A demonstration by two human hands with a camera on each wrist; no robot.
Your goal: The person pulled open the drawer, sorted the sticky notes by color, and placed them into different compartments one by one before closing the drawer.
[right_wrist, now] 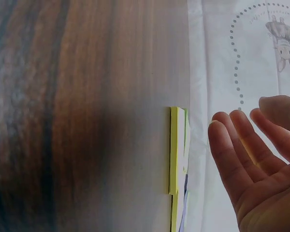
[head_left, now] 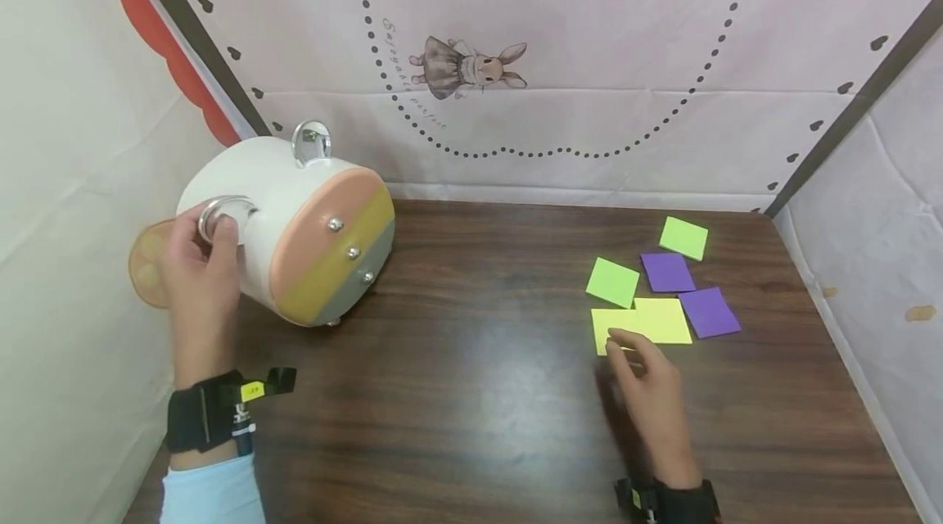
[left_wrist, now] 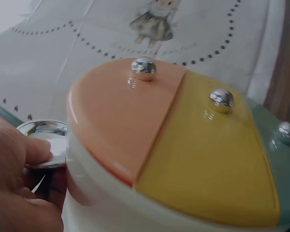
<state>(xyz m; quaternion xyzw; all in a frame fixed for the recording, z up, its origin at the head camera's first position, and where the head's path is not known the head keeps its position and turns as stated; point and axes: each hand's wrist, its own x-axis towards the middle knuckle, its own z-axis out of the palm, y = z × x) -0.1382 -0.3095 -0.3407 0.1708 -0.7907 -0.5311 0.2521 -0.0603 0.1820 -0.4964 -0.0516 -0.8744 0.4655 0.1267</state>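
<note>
A white round container (head_left: 254,160) leans tilted at the left, its pink, yellow and grey-green lid (head_left: 335,250) turned toward the right. Small silver knobs (left_wrist: 221,100) dot the lid's sections. My left hand (head_left: 202,270) grips a shiny silver ring-shaped handle (head_left: 230,209) on the container's side. The left wrist view has the thumb (left_wrist: 37,150) on the handle's silver disc. Over the near edge of the yellow sticky notes (head_left: 663,321) hovers my right hand (head_left: 651,393), fingers loosely bent, holding nothing. Its palm and parted fingers show in the right wrist view.
Green sticky notes (head_left: 613,282) and purple ones (head_left: 709,313) lie by the yellow ones on the dark wooden table (head_left: 457,393). A second silver handle (head_left: 312,143) rises from the container. A tan round piece (head_left: 150,266) shows beside the left wall. White cloth walls (head_left: 589,41) enclose the table.
</note>
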